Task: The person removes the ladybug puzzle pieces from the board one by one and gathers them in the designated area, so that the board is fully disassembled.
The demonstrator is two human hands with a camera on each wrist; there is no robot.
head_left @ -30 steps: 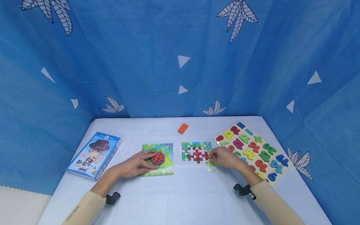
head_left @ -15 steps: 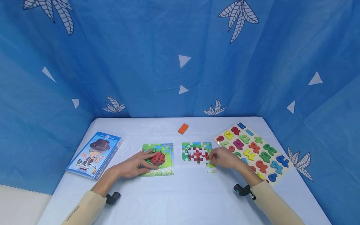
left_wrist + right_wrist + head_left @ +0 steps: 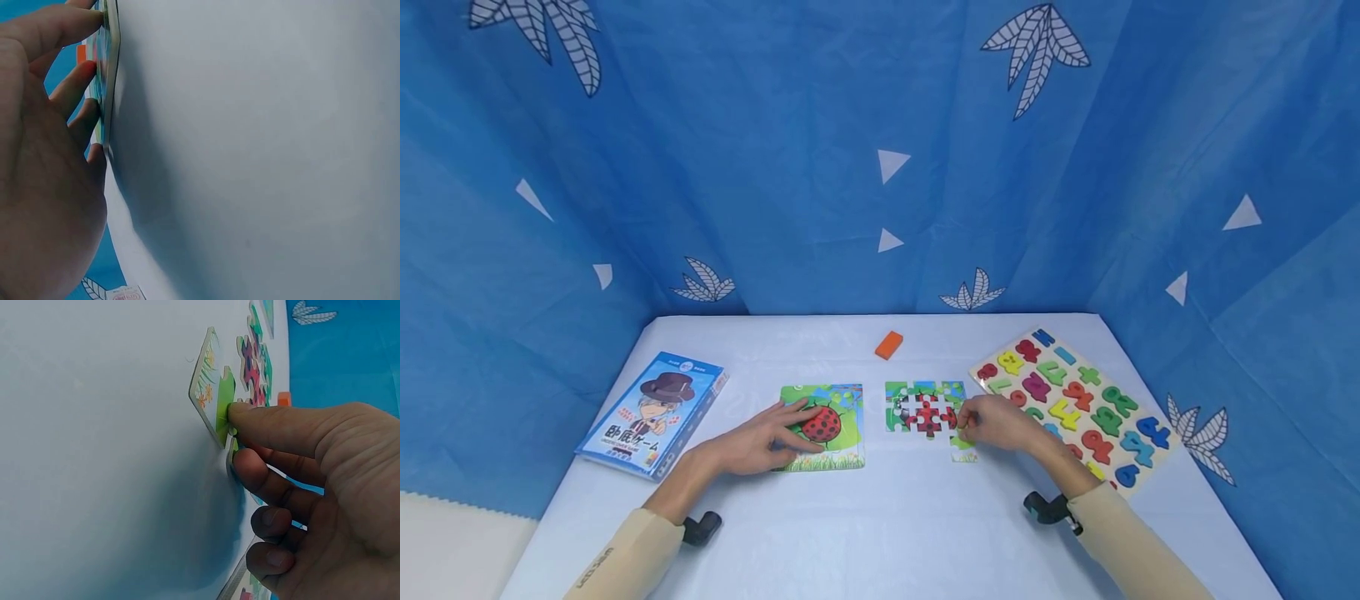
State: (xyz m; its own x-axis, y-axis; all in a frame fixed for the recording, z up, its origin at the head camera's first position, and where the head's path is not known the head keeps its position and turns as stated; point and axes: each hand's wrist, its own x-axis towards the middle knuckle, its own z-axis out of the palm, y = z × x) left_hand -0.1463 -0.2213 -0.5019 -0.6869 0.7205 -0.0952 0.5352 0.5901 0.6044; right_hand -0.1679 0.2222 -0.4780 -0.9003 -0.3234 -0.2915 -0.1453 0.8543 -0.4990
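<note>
My left hand [image 3: 763,440] rests with spread, extended fingers on a square picture board [image 3: 847,459] that shows a red ladybug on green. To its right lies a partly joined jigsaw puzzle [image 3: 928,414] of the same ladybug, with white gaps between some pieces. At the puzzle's right edge my right hand [image 3: 996,423] pinches a small green puzzle piece [image 3: 232,452] between thumb and index finger. Most of that piece is hidden by the fingers. Just below the pinch, a corner piece [image 3: 206,381] with grass and flowers lies at the puzzle's lower right. The other right fingers are curled.
An orange block [image 3: 889,345] lies behind the puzzle. On the left is a blue game box [image 3: 655,412] with a hatted figure. A board of coloured numbers [image 3: 1150,457] lies to the right, partly under the right forearm. Blue curtain [image 3: 820,167] surrounds the white table [image 3: 850,542].
Both hands stay nearly where they were, on the board and at the puzzle's right edge. The head view has shifted very slightly.
</note>
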